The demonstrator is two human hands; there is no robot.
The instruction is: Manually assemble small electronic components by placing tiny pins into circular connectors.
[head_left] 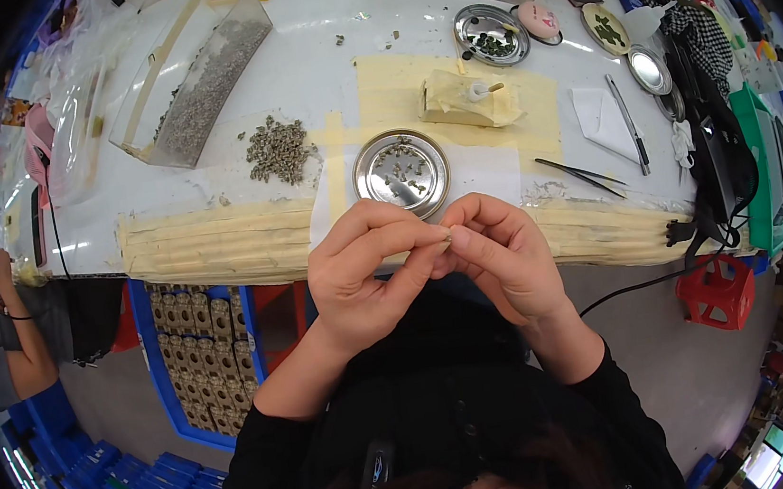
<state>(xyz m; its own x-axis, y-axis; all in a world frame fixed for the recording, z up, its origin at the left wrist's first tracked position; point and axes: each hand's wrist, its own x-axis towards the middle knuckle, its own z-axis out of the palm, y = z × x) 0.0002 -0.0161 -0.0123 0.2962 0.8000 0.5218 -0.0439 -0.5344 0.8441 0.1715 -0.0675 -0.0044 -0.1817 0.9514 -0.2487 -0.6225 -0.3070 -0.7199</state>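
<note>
My left hand [363, 274] and my right hand [510, 259] meet at the fingertips, just in front of the table's near edge. Both are closed in a pinch on a tiny greyish piece [448, 236], mostly covered by the fingers and too small to name. Right beyond them a round metal dish [363, 195] holds several small grey-brown pieces. A loose pile of similar pieces [277, 151] lies on the table to the left of the dish.
A clear bin [137, 142] of grey granules stands far left. Tweezers [580, 175], a pen [627, 119] and a tape-wrapped block [467, 98] lie to the right. Yellowish tape covers the front edge. A blue crate [163, 383] sits below left; another person's arm [25, 321] shows far left.
</note>
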